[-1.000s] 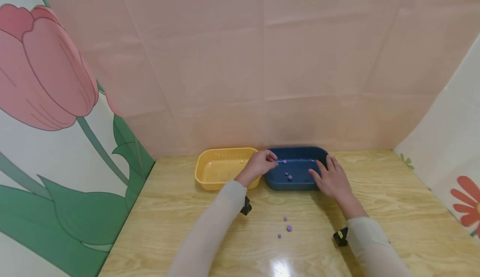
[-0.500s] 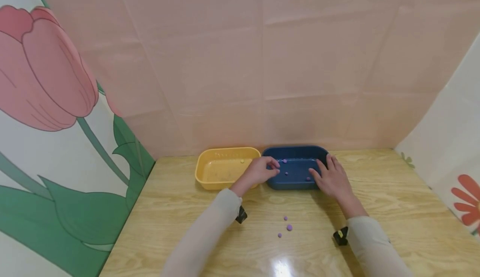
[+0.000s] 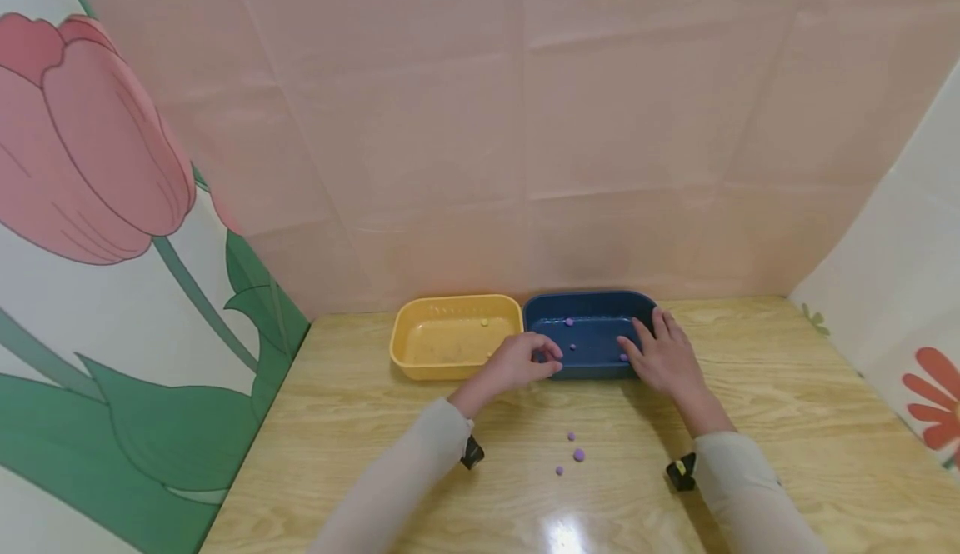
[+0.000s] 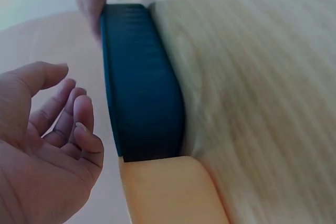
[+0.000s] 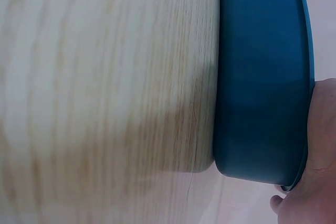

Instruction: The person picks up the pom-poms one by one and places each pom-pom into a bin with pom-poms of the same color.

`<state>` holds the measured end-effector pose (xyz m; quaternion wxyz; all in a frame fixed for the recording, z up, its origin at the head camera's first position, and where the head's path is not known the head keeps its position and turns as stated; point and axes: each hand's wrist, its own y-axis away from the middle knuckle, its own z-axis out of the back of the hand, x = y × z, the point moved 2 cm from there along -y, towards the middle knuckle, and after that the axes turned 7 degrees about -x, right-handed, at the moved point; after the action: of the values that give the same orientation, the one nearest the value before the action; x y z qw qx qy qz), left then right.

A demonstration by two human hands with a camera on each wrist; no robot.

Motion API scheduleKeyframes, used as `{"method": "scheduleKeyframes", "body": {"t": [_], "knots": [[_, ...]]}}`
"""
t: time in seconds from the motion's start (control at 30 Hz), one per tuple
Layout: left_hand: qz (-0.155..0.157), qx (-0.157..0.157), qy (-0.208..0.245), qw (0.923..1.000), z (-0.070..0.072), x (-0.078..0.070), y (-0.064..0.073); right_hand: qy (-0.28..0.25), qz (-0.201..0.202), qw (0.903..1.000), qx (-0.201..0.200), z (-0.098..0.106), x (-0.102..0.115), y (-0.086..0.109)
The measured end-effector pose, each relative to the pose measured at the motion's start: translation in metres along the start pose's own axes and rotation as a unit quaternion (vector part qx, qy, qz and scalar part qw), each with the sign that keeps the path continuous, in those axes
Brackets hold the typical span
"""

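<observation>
Blue tray (image 3: 592,371), my right hand (image 3: 664,361) gripping it at three o'clock: my loosely curled left hand (image 3: 519,361) could bump it, scattering beads (image 3: 568,321).

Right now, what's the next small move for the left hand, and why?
I'd probably bring the left hand to the largest purple ball on the wood-grain table: no ball shows in its grip, two smaller purple balls lie near that one, and similar purple balls sit inside the blue tray.
</observation>
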<state>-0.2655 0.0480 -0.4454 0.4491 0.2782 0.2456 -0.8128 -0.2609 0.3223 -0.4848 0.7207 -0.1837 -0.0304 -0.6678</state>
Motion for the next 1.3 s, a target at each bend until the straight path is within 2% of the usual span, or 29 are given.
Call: {"method": "scheduleKeyframes", "body": {"t": [0.2,0.33,0.47,0.6,0.83,0.97,1.3], "knots": [[-0.043,0.027,-0.002,0.9987,-0.007,0.001,0.013,-0.005,-0.003,1.0,-0.002,0.0,-0.001,0.001],[-0.048,0.048,0.014,0.9976,-0.011,0.003,0.023,-0.005,-0.001,1.0,-0.003,-0.001,-0.001,0.001],[-0.053,0.056,-0.004,0.997,-0.013,0.005,0.03,-0.003,0.0,1.0,0.0,-0.001,-0.001,0.001],[-0.062,0.071,-0.014,0.9955,-0.015,0.005,0.033,-0.001,0.003,1.0,-0.002,-0.001,-0.001,0.0],[-0.053,0.135,0.011,0.9893,-0.027,0.009,0.038,0.004,0.005,1.0,-0.004,-0.001,-0.002,-0.001],[-0.065,0.162,-0.004,0.9847,-0.036,0.011,0.04,0.003,0.002,1.0,-0.006,-0.002,-0.003,-0.001],[-0.092,0.18,-0.054,0.9777,-0.047,0.014,0.041,-0.004,-0.003,1.0,-0.003,-0.003,-0.003,0.0]]}}
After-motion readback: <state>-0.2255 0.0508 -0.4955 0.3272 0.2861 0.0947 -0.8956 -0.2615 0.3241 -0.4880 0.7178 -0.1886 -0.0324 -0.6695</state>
